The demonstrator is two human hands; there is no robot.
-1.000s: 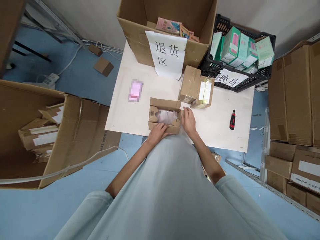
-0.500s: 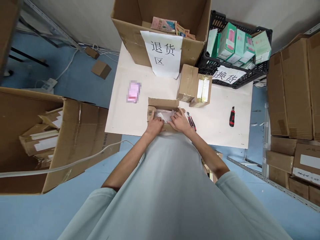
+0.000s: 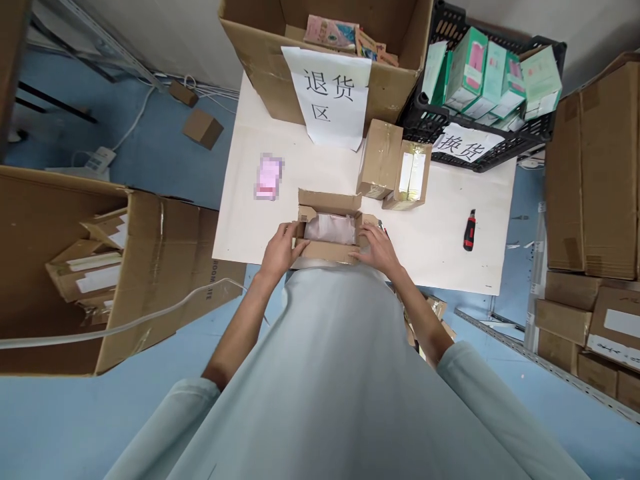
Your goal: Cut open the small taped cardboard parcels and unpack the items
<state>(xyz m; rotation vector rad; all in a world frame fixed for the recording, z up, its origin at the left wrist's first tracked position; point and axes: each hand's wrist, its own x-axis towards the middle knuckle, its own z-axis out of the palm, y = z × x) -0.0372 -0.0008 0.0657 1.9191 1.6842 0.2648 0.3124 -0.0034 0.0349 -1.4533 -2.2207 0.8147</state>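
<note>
A small open cardboard box (image 3: 330, 251) sits at the table's front edge, its flaps folded outward. Inside lies a pale pinkish packet in clear wrap (image 3: 330, 229). My left hand (image 3: 283, 252) grips the box's left side, thumb on the front flap and fingers by the left flap. On the opposite side, my right hand (image 3: 379, 247) holds the right end, with its thumb at the front corner. Just behind the right hand, a box cutter (image 3: 383, 227) is mostly hidden.
Two taped cartons (image 3: 380, 159) stand behind the box, before a large carton (image 3: 270, 87) with a paper sign. A black crate (image 3: 415, 120) holds green boxes. Another red-black cutter (image 3: 469, 230) lies right, a blurred pink item (image 3: 269, 177) left. A big carton (image 3: 160, 267) stands beside the table.
Both hands have moved outward from the packet inside the box to the box's two ends. The packet now shows uncovered. The whole view has shifted slightly.
</note>
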